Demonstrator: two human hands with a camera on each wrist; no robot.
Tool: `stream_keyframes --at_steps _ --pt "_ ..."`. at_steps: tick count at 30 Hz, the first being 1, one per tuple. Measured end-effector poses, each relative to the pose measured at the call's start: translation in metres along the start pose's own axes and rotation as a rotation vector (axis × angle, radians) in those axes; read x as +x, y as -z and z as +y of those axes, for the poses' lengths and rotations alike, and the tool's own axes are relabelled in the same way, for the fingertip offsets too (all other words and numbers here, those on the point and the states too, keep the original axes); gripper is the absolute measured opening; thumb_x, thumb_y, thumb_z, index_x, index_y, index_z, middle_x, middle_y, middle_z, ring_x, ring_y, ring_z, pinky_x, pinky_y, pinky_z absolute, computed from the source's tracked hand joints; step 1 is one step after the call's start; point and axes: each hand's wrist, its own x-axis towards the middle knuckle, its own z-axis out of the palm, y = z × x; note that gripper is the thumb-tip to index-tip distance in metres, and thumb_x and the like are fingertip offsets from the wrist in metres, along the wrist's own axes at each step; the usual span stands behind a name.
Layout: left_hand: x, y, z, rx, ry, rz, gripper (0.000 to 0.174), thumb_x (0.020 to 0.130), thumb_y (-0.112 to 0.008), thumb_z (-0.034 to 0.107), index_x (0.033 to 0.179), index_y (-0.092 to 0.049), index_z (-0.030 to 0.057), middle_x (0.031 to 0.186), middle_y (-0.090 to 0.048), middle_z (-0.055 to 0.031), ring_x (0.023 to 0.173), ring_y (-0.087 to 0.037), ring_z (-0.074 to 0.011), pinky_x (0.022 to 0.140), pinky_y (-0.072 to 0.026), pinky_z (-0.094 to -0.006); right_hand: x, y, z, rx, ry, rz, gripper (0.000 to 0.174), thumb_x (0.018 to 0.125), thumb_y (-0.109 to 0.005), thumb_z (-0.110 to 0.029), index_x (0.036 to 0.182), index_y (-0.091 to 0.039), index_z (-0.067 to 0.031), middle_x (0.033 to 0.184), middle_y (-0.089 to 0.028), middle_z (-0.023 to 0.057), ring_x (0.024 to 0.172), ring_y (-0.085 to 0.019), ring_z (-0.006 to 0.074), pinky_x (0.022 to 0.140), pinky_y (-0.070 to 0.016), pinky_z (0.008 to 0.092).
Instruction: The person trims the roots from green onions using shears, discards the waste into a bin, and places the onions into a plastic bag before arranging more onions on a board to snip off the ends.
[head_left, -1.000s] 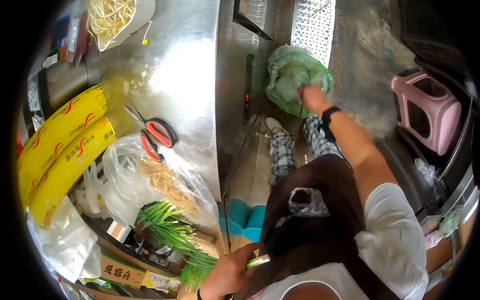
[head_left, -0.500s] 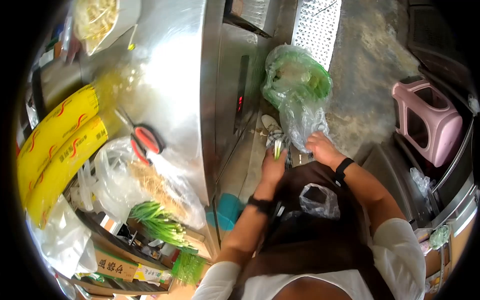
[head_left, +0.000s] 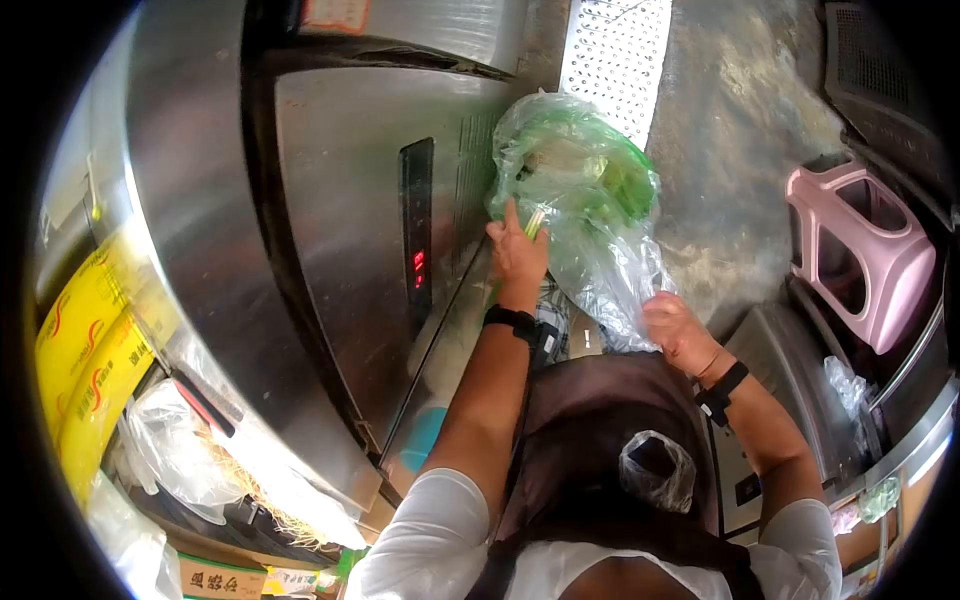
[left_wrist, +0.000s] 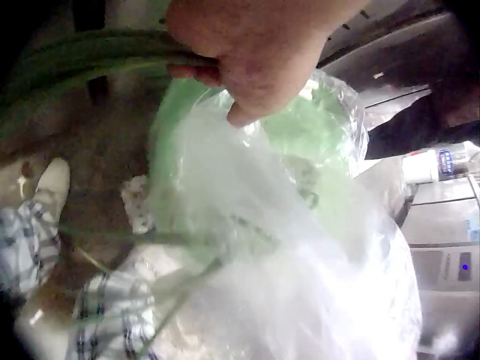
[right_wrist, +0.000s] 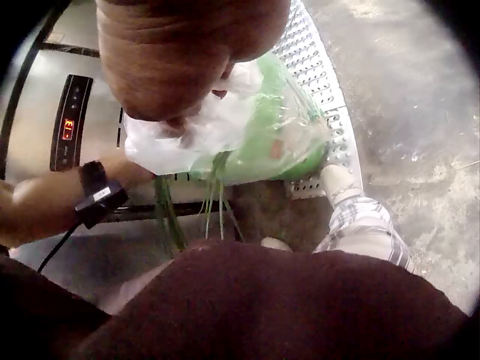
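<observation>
In the head view a clear plastic bag (head_left: 610, 270) spreads over a round, green, bin-like container (head_left: 632, 185) on the floor. My right hand (head_left: 682, 328) pinches the near edge of the bag and draws it toward the apron. My left hand (head_left: 520, 258) is at the bag's left side, with scallions (head_left: 535, 222) held between thumb and fingers; their pale ends point up. In the left wrist view the long green scallion leaves (left_wrist: 97, 56) trail away from the hand. More leaves (right_wrist: 217, 195) hang below the bag in the right wrist view.
A steel appliance (head_left: 350, 200) with a red digital display stands at the left. Behind the bag lies a perforated metal strip (head_left: 615, 70). To the right are a pink plastic stool (head_left: 860, 250) and a dark metal unit (head_left: 790, 370). Yellow rolls (head_left: 95, 350) lie far left.
My right hand came out of the container and pulled the bag's edge back toward me. My left hand moved forward with the scallions to the bag. The view swung right, off the steel counter.
</observation>
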Motion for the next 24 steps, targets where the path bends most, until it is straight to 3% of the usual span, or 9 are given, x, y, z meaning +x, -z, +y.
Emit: stream_keyframes --at_steps 3,6,9,14,18,21,22,24 --pt "0.009 0.008 0.002 0.089 -0.292 -0.031 0.063 0.084 -0.067 0.022 0.141 -0.042 0.0116 0.126 -0.050 -0.0204 0.099 -0.060 -0.0382 0.084 -0.0500 -0.0443 -0.001 0.006 0.004 -0.012 0.000 0.024 0.011 0.073 -0.058 -0.001 0.083 -0.064 -0.0011 0.106 -0.063 0.0102 0.110 -0.055 0.0327 0.098 -0.0423 0.0471" --pt "0.038 -0.009 -0.011 0.238 -0.399 -0.122 0.059 0.080 -0.066 0.010 0.137 -0.047 0.0129 0.117 -0.055 -0.0161 0.091 -0.063 -0.0373 0.079 -0.0507 -0.0472 -0.002 0.004 0.012 -0.020 -0.053 0.146 0.015 0.071 -0.057 0.005 0.082 -0.064 -0.0016 0.105 -0.064 0.0112 0.109 -0.055 0.0338 0.097 -0.0435 0.0457" --pt "0.043 -0.005 -0.014 0.194 -0.222 -0.087 0.064 0.082 -0.065 0.005 0.141 -0.042 0.0169 0.124 -0.056 -0.0180 0.099 -0.062 -0.0374 0.084 -0.0501 -0.0441 -0.004 0.007 0.021 -0.053 -0.178 0.299 0.017 0.071 -0.055 0.008 0.081 -0.063 -0.0020 0.104 -0.065 0.0124 0.108 -0.056 0.0348 0.096 -0.0445 0.0436" --pt "0.037 0.004 -0.010 0.134 -0.372 -0.110 0.069 0.082 -0.061 0.002 0.145 -0.035 0.0160 0.142 -0.043 -0.0164 0.114 -0.055 -0.0384 0.092 -0.0474 -0.0440 -0.004 0.014 0.032 0.005 -0.303 0.433 0.029 0.067 -0.047 0.017 0.083 -0.064 -0.0009 0.106 -0.066 0.0125 0.105 -0.058 0.0323 0.092 -0.0473 0.0386" --pt "0.058 -0.007 0.022 0.043 -0.460 -0.074 0.073 0.081 -0.063 0.003 0.146 -0.035 0.0175 0.148 -0.037 -0.0157 0.119 -0.052 -0.0386 0.094 -0.0467 -0.0433 -0.022 0.030 0.055 0.077 -0.441 0.353 0.037 0.066 -0.046 0.021 0.090 -0.065 -0.0007 0.105 -0.064 0.0105 0.103 -0.058 0.0280 0.092 -0.0452 0.0323" --pt "0.075 -0.027 0.027 0.071 -0.579 -0.147 0.062 0.081 -0.066 0.010 0.139 -0.045 0.0143 0.140 -0.046 -0.0181 0.116 -0.054 -0.0384 0.093 -0.0469 -0.0436 -0.022 0.034 0.072 0.339 -0.625 0.328 0.037 0.067 -0.045 0.021 0.090 -0.064 -0.0007 0.106 -0.065 0.0079 0.105 -0.058 0.0224 0.093 -0.0437 0.0291" --pt "0.078 -0.019 0.038 0.071 -0.407 -0.349 0.047 0.082 -0.066 0.019 0.126 -0.056 0.0077 0.123 -0.058 -0.0216 0.109 -0.058 -0.0394 0.090 -0.0474 -0.0455 -0.024 0.033 0.079 0.369 -0.658 0.351 0.038 0.070 -0.043 0.019 0.096 -0.062 -0.0011 0.109 -0.064 0.0070 0.107 -0.057 0.0191 0.094 -0.0421 0.0271" --pt "0.081 -0.021 0.039 0.056 -0.330 -0.323 0.039 0.083 -0.064 0.022 0.118 -0.059 0.0054 0.110 -0.062 -0.0230 0.103 -0.059 -0.0405 0.087 -0.0478 -0.0470 -0.017 0.029 0.093 0.369 -0.710 0.555 0.038 0.076 -0.049 0.015 0.106 -0.062 -0.0039 0.114 -0.063 0.0092 0.111 -0.056 0.0216 0.098 -0.0422 0.0313"
